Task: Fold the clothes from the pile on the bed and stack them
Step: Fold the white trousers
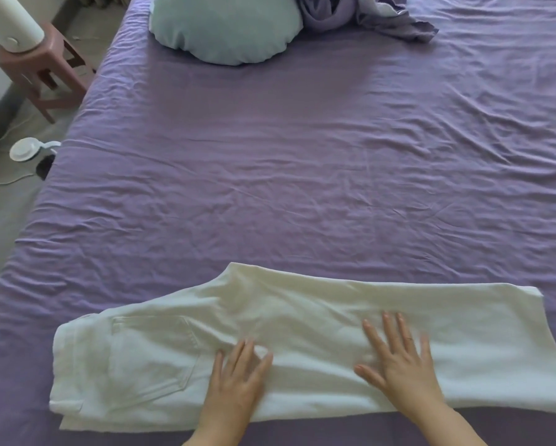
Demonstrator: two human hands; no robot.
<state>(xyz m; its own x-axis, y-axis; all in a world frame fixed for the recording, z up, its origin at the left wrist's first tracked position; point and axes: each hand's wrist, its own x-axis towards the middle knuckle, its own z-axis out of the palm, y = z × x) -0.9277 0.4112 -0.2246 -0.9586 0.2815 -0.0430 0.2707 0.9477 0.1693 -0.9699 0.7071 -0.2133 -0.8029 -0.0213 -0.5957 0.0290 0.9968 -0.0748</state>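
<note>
White trousers lie flat across the near part of the purple bed, folded lengthwise, waist and back pocket to the left, leg ends to the right. My left hand presses flat on the cloth just right of the pocket, fingers straight. My right hand lies spread and flat on the legs, a ring on one finger. A crumpled heap of purple and white cloth sits at the far end of the bed.
A pale blue round pillow lies at the head of the bed. Left of the bed stand a pink stool bearing a white appliance, and a small white device with cables on the floor.
</note>
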